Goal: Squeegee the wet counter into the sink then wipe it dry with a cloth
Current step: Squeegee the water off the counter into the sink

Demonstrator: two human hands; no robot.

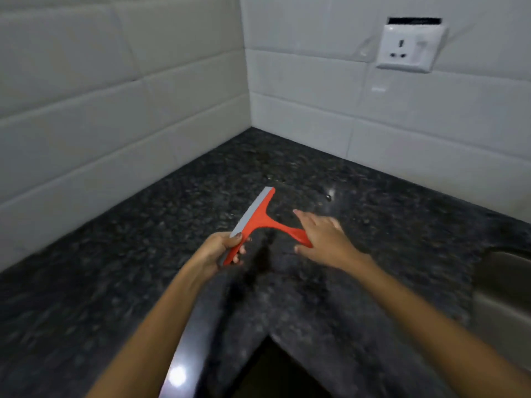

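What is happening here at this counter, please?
A person stands at the corner of a dark speckled counter with a red squeegee. The left hand grips one end of its blade bar, and the right hand is open at the handle, not clearly closed around it. The squeegee seems to be held just above the stone, not pressed down. A sink shows at the right edge. A wall socket sits on the white tiles. No cloth is in view.

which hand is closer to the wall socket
Right. The right hand reaches over the squeegee handle on the counter's right side, below the wall socket. The left hand grips the blade's lower end, farther left and lower.
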